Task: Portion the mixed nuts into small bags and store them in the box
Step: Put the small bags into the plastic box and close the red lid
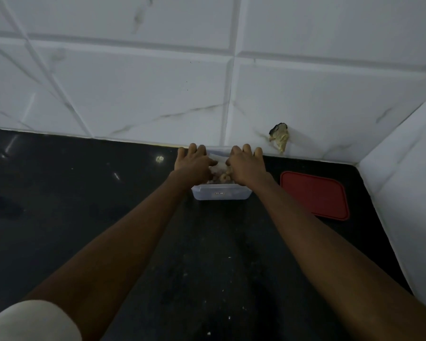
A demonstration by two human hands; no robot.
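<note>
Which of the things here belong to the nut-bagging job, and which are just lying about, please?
Job: clear box, nuts, small bag, red lid, left hand, right hand.
Lying about: crumbs on the counter, rough hole in the wall.

The glossy black stone surface (219, 247) is speckled with pale flecks and crumbs. The white glazed wall tiles (145, 94) carry thin grey marble veins, broken by one ragged yellowish wall patch (279, 137) with a black top edge. The flat rounded-corner plastic lid (314, 195) is plain red, and the frosted translucent plastic box (239, 194) bears a small dark label (220, 193). Beige and tan mixed nuts (223, 177) show through the small clear plastic bag (218, 159) — and the fabric sleeve (32, 321) is cream.
</note>
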